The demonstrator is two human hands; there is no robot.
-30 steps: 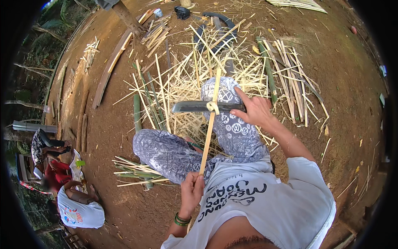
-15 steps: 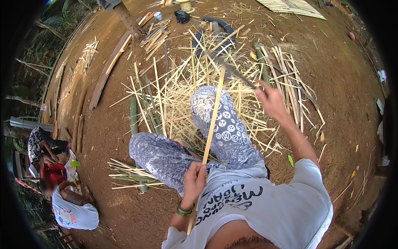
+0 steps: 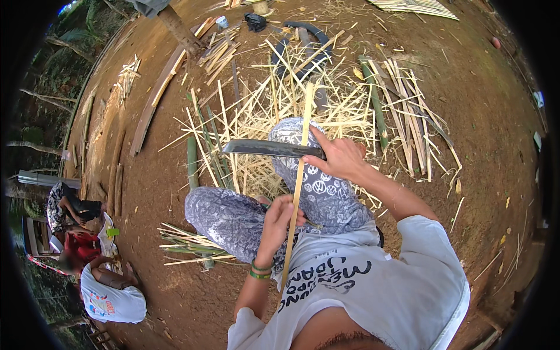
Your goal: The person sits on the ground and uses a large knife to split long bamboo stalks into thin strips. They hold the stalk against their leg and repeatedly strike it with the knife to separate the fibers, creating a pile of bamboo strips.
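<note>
A long, pale bamboo strip [image 3: 307, 111] runs from my chest up past my raised knee. My left hand [image 3: 279, 217], with green bands at its wrist, is closed round the strip low down, beside my lap. My right hand [image 3: 343, 157] grips a machete [image 3: 262, 147] by its handle, which is mostly hidden in the fingers. Its dark, broad blade points left, crossing the strip above the knee. The index finger of that hand stretches up along the strip. Loose bamboo shavings and slivers [image 3: 251, 125] are heaped on the ground beyond my knees.
Split slats [image 3: 411, 116] and a green bamboo piece [image 3: 373, 102] lie at right. Thin strips [image 3: 192, 245] rest by my left leg. A black tyre-like ring [image 3: 321, 38] lies beyond the shavings. Two people [image 3: 111, 291] sit at far left. Long boards [image 3: 157, 93] cover ground at upper left.
My right hand has come nearer and to the left, turning the machete from slanting away to lying across the strip. My left hand has shifted up along the strip.
</note>
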